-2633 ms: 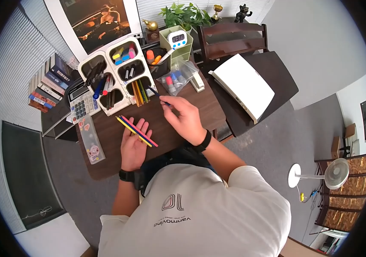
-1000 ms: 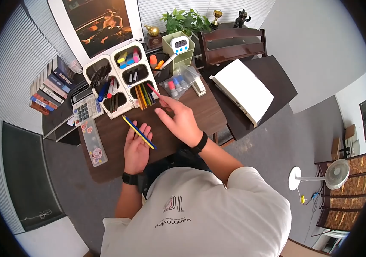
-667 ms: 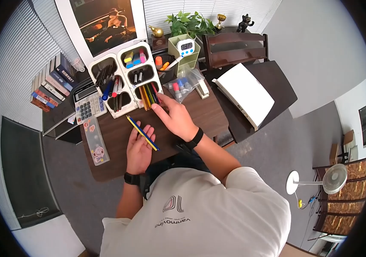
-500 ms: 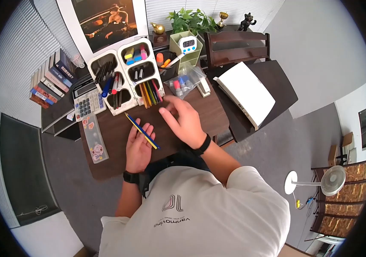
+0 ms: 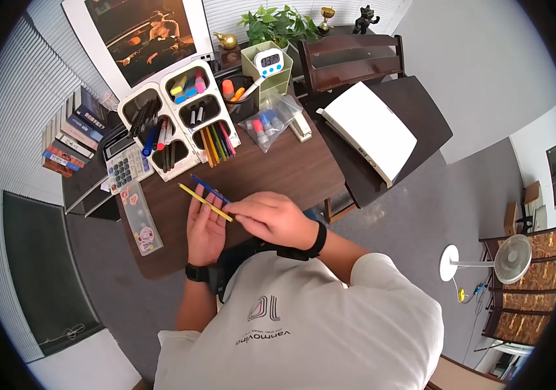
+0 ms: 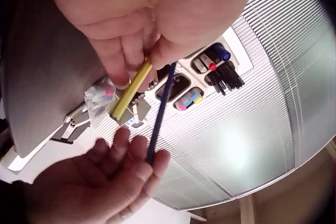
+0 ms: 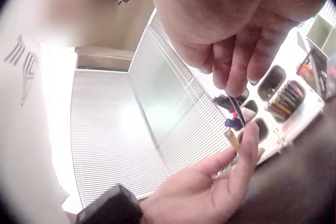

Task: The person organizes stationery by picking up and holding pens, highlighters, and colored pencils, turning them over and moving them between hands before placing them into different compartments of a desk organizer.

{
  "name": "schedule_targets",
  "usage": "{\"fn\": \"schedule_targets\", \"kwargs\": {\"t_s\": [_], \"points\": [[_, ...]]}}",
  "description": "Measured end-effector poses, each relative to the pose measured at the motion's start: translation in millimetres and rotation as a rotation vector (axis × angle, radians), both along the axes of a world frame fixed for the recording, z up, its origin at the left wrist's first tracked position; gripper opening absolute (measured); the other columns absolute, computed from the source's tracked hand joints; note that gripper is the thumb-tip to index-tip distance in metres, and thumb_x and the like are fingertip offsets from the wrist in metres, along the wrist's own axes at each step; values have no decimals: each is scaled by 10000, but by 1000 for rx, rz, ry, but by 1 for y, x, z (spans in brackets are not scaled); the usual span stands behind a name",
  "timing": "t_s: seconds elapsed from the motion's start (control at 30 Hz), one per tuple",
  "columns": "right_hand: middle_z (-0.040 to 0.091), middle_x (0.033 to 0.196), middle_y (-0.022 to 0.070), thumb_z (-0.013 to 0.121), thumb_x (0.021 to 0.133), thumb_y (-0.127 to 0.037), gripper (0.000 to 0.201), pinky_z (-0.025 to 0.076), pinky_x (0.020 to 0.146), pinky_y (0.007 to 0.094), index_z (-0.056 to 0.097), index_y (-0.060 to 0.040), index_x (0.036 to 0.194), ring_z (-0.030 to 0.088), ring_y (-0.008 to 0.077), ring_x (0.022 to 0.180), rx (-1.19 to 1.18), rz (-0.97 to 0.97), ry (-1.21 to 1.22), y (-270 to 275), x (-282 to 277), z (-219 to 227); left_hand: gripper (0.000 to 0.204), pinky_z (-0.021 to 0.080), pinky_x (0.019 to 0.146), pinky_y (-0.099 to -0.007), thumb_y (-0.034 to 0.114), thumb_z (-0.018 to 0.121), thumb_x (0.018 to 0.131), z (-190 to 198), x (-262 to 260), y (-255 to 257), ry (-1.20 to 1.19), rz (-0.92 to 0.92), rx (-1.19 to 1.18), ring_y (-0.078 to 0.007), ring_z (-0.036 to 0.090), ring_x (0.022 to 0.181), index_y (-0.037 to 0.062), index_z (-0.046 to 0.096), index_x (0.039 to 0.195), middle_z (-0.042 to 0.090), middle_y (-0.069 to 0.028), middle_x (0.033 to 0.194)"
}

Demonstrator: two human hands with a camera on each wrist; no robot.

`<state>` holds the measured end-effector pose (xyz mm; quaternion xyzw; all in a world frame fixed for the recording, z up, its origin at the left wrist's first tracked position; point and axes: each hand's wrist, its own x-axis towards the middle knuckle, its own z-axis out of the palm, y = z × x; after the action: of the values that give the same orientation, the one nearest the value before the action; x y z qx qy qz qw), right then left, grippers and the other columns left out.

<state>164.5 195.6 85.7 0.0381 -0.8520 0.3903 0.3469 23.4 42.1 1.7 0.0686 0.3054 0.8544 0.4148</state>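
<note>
My left hand (image 5: 205,233) is palm up over the near part of the table. It holds a yellow pencil (image 5: 193,194) that lies across the fingers, with the thumb against it. Beside it a blue pencil (image 5: 210,188) crosses the same fingers. The fingertips of my right hand (image 5: 278,220) pinch the blue pencil's near end, which the left wrist view shows clearly at the blue pencil (image 6: 161,109). Ahead stands a white desk organizer (image 5: 188,147) with several compartments. Coloured pencils (image 5: 217,144), a pink one among them, lean in its lower right compartment.
A calculator (image 5: 122,170) and a clear stickered case (image 5: 140,224) lie left of the hands. A zip bag of small bottles (image 5: 266,123), a white stapler (image 5: 301,128) and a green holder with a timer (image 5: 269,60) are right of the organizer. A white box (image 5: 372,130) lies farther right.
My right hand put the pink pencil in the organizer's lower right compartment and let go. It then came back to my left hand and pinched the blue pencil, which now lies apart from the yellow one.
</note>
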Motion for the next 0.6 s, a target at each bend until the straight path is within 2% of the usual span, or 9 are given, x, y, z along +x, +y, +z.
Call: {"fn": "schedule_targets", "kwargs": {"t_s": [0.13, 0.2, 0.33, 0.37, 0.57, 0.6], "points": [[721, 963, 92, 762, 898, -68, 266, 567, 786, 412, 731, -71, 1162, 699, 306, 873, 47, -119, 99, 16, -8, 25, 561, 516, 1079, -367, 105, 527, 1105, 5, -1, -1, -12, -22, -37, -182, 605, 1305, 123, 343, 1634, 615, -75, 1424], [725, 943, 93, 783, 890, -46, 261, 549, 764, 389, 750, -58, 1149, 699, 292, 843, 199, -224, 91, 25, -22, 29, 575, 515, 1072, -358, 120, 541, 1102, 6, 0, -3, -2, -37, -40, -174, 607, 1296, 137, 336, 1640, 617, -73, 1416], [697, 974, 64, 789, 892, -116, 253, 524, 818, 402, 766, -92, 1143, 664, 279, 917, 307, -304, 87, 26, -71, 17, 573, 517, 1066, -362, 129, 550, 1101, 5, -5, -4, 1, -33, -18, -167, 618, 1276, 133, 342, 1636, 632, -64, 1393], [690, 991, 55, 784, 892, -155, 234, 503, 865, 417, 769, -103, 1119, 649, 278, 954, 302, -324, 74, 24, -79, 12, 569, 517, 1066, -364, 127, 549, 1101, 2, -4, -5, -1, -46, 0, -166, 624, 1266, 132, 347, 1633, 642, -60, 1377], [710, 1019, 60, 774, 894, -207, 213, 465, 983, 444, 767, -102, 1079, 648, 290, 998, 414, -363, -7, 22, -108, -1, 518, 528, 1059, -381, 127, 539, 1104, 0, -1, -7, -21, -48, 30, -173, 645, 1230, 138, 396, 1602, 674, -55, 1317], [714, 1027, 62, 777, 894, -213, 221, 463, 999, 444, 767, -98, 1083, 649, 291, 1012, 447, -374, -21, 22, -109, 0, 461, 532, 1058, -389, 129, 532, 1107, -2, -1, -7, -36, -38, 33, -177, 651, 1221, 135, 437, 1558, 677, -63, 1312]]}}
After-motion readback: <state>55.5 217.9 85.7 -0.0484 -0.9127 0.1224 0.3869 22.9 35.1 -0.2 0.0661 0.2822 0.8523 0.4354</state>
